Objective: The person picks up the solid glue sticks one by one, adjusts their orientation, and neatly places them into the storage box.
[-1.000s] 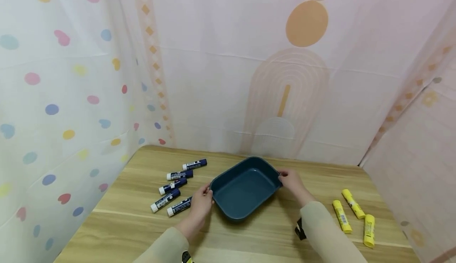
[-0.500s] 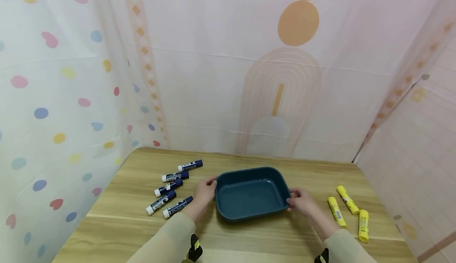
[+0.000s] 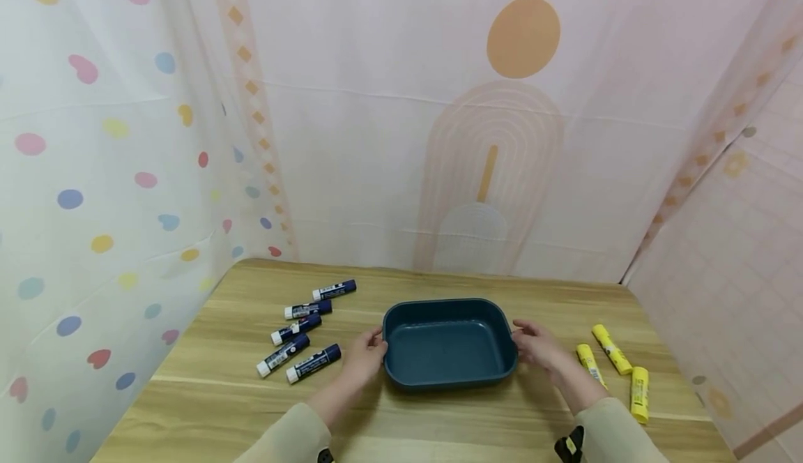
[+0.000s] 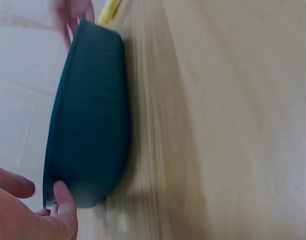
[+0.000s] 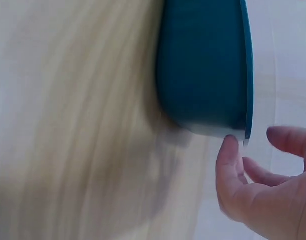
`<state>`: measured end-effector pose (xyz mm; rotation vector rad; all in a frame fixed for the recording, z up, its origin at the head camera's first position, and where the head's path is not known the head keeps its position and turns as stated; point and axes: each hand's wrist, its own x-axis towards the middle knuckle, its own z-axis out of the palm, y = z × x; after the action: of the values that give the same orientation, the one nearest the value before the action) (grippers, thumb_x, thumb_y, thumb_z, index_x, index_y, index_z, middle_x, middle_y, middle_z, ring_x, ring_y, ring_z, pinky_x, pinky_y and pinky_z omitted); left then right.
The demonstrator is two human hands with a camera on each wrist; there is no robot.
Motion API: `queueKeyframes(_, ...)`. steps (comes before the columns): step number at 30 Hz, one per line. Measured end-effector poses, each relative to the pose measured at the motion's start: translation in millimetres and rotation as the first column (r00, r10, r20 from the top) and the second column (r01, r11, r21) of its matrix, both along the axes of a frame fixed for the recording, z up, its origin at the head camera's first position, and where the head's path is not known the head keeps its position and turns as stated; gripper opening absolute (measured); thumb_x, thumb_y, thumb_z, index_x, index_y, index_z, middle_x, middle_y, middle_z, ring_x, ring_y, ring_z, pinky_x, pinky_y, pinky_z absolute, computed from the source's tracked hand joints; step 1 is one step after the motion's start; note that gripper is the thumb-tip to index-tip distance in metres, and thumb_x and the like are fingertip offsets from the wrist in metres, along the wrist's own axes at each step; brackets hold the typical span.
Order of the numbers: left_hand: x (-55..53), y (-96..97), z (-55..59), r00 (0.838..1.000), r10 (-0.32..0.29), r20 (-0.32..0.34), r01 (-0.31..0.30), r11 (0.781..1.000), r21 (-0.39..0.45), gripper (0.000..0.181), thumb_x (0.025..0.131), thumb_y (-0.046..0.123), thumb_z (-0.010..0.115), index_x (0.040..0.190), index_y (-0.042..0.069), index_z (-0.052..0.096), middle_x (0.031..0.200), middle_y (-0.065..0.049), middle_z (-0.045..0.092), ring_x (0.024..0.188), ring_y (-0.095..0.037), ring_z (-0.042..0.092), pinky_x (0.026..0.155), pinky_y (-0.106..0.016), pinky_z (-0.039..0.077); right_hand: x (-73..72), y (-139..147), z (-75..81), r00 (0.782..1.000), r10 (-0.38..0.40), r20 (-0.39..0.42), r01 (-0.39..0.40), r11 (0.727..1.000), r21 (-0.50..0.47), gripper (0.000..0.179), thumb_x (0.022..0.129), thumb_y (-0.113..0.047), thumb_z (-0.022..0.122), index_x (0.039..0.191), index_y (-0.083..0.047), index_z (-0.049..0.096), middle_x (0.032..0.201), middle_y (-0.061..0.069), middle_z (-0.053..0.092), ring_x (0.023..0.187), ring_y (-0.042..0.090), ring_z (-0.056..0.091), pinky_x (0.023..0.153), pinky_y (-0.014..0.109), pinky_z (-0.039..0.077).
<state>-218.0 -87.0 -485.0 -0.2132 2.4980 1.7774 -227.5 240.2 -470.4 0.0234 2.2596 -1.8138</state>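
Note:
A dark teal rectangular tray (image 3: 448, 383) sits on the wooden table in the head view, its long side facing me. My left hand (image 3: 365, 357) is at its left end. In the left wrist view the fingertips (image 4: 63, 192) touch the outer wall, while the thumb stands slightly off the rim. At the right end is my right hand (image 3: 542, 348), with a fingertip (image 5: 230, 142) at the tray's end just under the rim. Its thumb is spread away from the rim in the right wrist view.
Several dark blue glue sticks (image 3: 314, 363) with white ends lie left of the tray. To the right lie yellow glue sticks (image 3: 639, 395), one partly behind my right forearm. A patterned curtain (image 3: 351, 170) hangs behind the wooden table (image 3: 207, 393).
The tray has turned from slanted to nearly square with the table edge and shifted slightly right and nearer. Both hands moved with it, then their grip on the rim loosened.

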Motion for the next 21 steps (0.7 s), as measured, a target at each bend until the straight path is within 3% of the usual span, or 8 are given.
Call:
queueKeyframes(3, 2.6, 0.4, -0.9, 0.999, -0.03, -0.03, 0.029, 0.999, -0.013, 0.044, 0.091, -0.003, 0.05, 0.133, -0.01, 0.045, 0.108, -0.021, 0.056, 0.097, -0.027, 0.054, 0.075, -0.031, 0.05, -6.3, -1.5, -1.4, 0.999, 0.004, -0.048, -0.003, 1.0, 0.023, 0.05, 0.094, -0.011, 0.051, 0.137, 0.009, 0.037, 0.108, 0.014, 0.051, 0.088, 0.016, 0.054, 0.07, 0.026, 0.048)
queueKeyframes(8, -4.4, -1.3, -4.9, 0.997, -0.023, -0.071, 0.021, 1.0, -0.021, 0.042, 0.09, -0.006, 0.049, 0.132, -0.01, 0.048, 0.106, -0.021, 0.056, 0.096, -0.026, 0.053, 0.074, -0.03, 0.048, -5.2, -15.4, -0.2, 0.994, -0.098, -0.044, 0.103, 0.99, 0.101, 0.047, 0.087, 0.006, 0.046, 0.134, 0.008, 0.044, 0.104, 0.018, 0.052, 0.083, 0.018, 0.052, 0.065, 0.027, 0.046)
queueKeyframes(12, -12.0, -3.2, -4.9, 0.998, -0.004, -0.063, 0.002, 1.0, -0.027, 0.042, 0.091, -0.006, 0.049, 0.133, -0.005, 0.05, 0.106, -0.02, 0.057, 0.095, -0.025, 0.053, 0.074, -0.03, 0.048, 0.1, -21.1, 0.1, 0.988, -0.155, -0.024, 0.157, 0.982, 0.109, 0.047, 0.089, 0.008, 0.048, 0.135, 0.008, 0.043, 0.103, 0.018, 0.052, 0.082, 0.018, 0.052, 0.066, 0.028, 0.048)
queueKeyframes(21, -15.8, -2.2, -1.5, 0.999, -0.015, -0.041, 0.013, 0.998, -0.059, 0.042, 0.092, -0.005, 0.05, 0.133, -0.002, 0.051, 0.105, -0.017, 0.055, 0.093, -0.024, 0.053, 0.071, -0.028, 0.048, 1.1, -20.0, 0.4, 0.986, -0.165, -0.028, 0.167, 0.982, 0.089, 0.045, 0.09, 0.007, 0.047, 0.135, 0.01, 0.043, 0.102, 0.016, 0.051, 0.08, 0.016, 0.052, 0.066, 0.029, 0.047)
